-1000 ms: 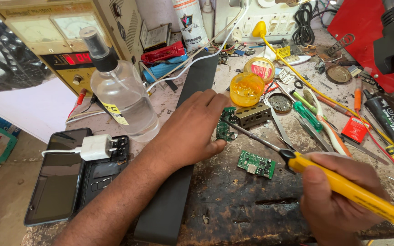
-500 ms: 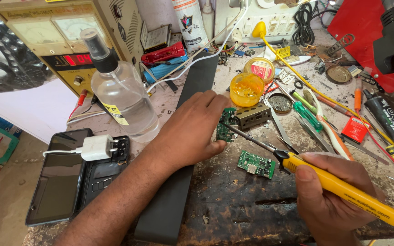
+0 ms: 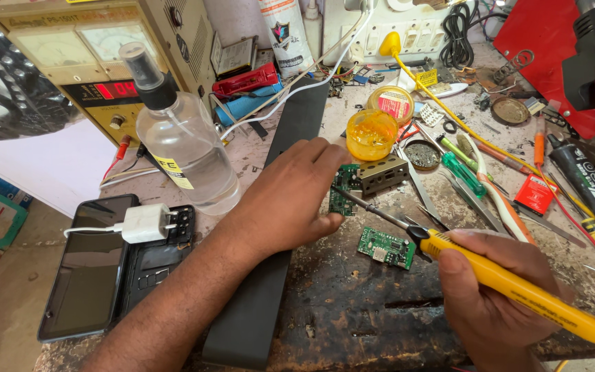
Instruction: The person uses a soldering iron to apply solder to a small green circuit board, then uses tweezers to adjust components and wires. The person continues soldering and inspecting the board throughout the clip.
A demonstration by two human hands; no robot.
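The small green circuit board (image 3: 342, 191) lies on the surface at centre, pinned under the left hand (image 3: 290, 200), fingers pressed flat on its edge. Since a second ago the soldering iron (image 3: 518, 293) tip has held at the board's lower edge with almost no shift; soldering appears in progress. The right hand (image 3: 494, 293), at 4 o'clock, grips the yellow handle, fingers closed. A second board (image 3: 387, 248) lies just beside, at 5 o'clock.
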